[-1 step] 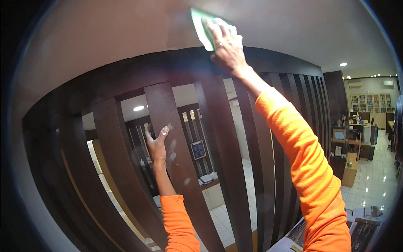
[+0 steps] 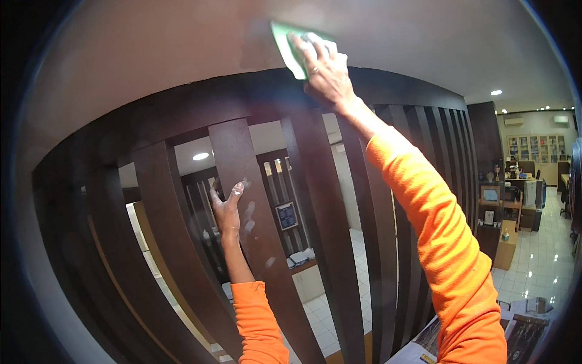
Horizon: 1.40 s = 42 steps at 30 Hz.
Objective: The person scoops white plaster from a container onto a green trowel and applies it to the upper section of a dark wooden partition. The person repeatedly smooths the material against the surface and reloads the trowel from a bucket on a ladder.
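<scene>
My right hand [image 2: 329, 76] is raised to the pale ceiling [image 2: 200, 45], its fingers closed on a thin, four-cornered green sheet [image 2: 285, 47]. The sheet lies against or very near the ceiling, just above the dark top beam; its exact kind is unclear. White dust coats the fingers of this hand. Lower and to the left, my left hand [image 2: 227, 209] grips the edge of a dark upright slat [image 2: 242, 151]. The thumb presses on its front face while the other fingers reach round its left side, partly hidden. White smudges mark that slat below the thumb.
Dark slats [image 2: 327, 230] rise in a row to the top beam [image 2: 182, 97]. Through the gaps show a framed board [image 2: 287, 216] and a counter. At right are a wooden cabinet [image 2: 506, 242], shelves and a tiled floor [image 2: 533, 267]. Printed sheets [image 2: 515, 333] lie at lower right.
My right hand and the green sheet have shifted slightly down and left along the ceiling. My left hand has stayed on the slat.
</scene>
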### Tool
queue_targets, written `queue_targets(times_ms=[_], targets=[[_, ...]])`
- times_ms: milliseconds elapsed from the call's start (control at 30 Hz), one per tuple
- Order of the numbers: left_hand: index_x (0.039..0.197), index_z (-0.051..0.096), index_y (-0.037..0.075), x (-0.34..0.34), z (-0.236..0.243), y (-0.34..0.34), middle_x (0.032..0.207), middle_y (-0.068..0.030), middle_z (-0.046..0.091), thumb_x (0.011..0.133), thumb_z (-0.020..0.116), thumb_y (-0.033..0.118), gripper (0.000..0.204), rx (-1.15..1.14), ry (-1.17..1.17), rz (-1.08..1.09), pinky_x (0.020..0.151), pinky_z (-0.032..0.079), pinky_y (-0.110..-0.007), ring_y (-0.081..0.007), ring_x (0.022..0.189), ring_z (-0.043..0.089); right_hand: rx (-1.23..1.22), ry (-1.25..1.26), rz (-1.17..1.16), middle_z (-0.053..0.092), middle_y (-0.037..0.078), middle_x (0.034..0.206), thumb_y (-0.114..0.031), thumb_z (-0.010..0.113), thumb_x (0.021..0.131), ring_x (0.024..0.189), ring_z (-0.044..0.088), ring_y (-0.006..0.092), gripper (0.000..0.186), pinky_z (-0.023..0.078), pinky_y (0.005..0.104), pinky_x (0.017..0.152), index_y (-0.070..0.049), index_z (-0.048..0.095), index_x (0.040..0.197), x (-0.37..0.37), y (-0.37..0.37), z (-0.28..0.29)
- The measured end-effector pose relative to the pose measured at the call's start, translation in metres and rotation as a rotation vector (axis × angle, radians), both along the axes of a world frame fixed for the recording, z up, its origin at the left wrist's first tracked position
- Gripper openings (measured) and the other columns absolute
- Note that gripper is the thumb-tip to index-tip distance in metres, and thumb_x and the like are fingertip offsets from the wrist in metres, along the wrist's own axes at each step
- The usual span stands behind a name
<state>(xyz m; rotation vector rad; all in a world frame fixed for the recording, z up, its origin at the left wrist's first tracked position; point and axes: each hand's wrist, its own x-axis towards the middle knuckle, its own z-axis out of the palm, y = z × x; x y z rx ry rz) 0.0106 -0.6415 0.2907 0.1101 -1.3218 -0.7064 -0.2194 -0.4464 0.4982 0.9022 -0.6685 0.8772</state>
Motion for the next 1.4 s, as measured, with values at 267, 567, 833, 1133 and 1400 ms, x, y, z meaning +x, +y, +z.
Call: queue_targets(times_ms=[267,567,833,1133,1400], targets=[[0.145,0.034,-0.007,0.000,-0.001,-0.004,0.129,-0.0198,0.060,0.085,0.080,0.029,0.084,-0.006,-0.007,0.012,0.106,0.043,-0.036,-0.0251,0.119,0.059,-0.015,-0.038,0.074,0.042,0.021,0.130,-0.008,0.065,0.073,0.117,0.044,0.0422,0.089,0.043,0.0535,0.088,-0.016,0.031,0.155,0.034,0.016,-0.030],[0.143,0.037,-0.004,-0.007,0.004,0.003,0.124,-0.0181,0.062,0.086,0.076,0.023,0.074,0.010,0.007,-0.042,0.102,0.046,-0.035,-0.0241,0.116,0.060,-0.346,0.017,0.287,0.035,0.032,0.133,-0.012,0.062,0.082,0.115,0.040,0.0512,0.087,0.037,0.0677,0.090,-0.012,0.021,0.159,0.118,0.043,0.020],[0.144,0.035,-0.004,0.010,-0.002,0.010,0.120,-0.0166,0.065,0.086,0.076,0.026,0.078,0.086,0.011,-0.091,0.102,0.046,-0.036,-0.0252,0.114,0.061,-0.384,-0.052,0.383,0.024,0.029,0.154,-0.011,0.063,0.083,0.125,0.036,0.0538,0.089,0.028,0.0749,0.099,-0.010,0.017,0.159,0.150,0.021,0.062],[0.146,0.031,-0.005,0.008,-0.001,-0.010,0.123,-0.0192,0.063,0.083,0.080,0.029,0.086,-0.039,0.014,-0.024,0.108,0.040,-0.036,-0.0261,0.117,0.058,-0.152,-0.082,0.106,0.029,0.025,0.145,-0.018,0.061,0.086,0.129,0.030,0.0492,0.084,0.033,0.0732,0.092,-0.015,0.019,0.158,0.116,-0.061,0.016],[0.145,0.036,-0.003,0.002,0.002,-0.006,0.125,-0.0170,0.062,0.084,0.078,0.029,0.081,0.007,0.005,-0.113,0.105,0.043,-0.037,-0.0251,0.118,0.058,-0.234,-0.110,0.162,0.027,0.033,0.134,-0.011,0.067,0.074,0.115,0.034,0.0503,0.091,0.039,0.0664,0.084,-0.005,0.020,0.152,0.145,0.054,0.021]])
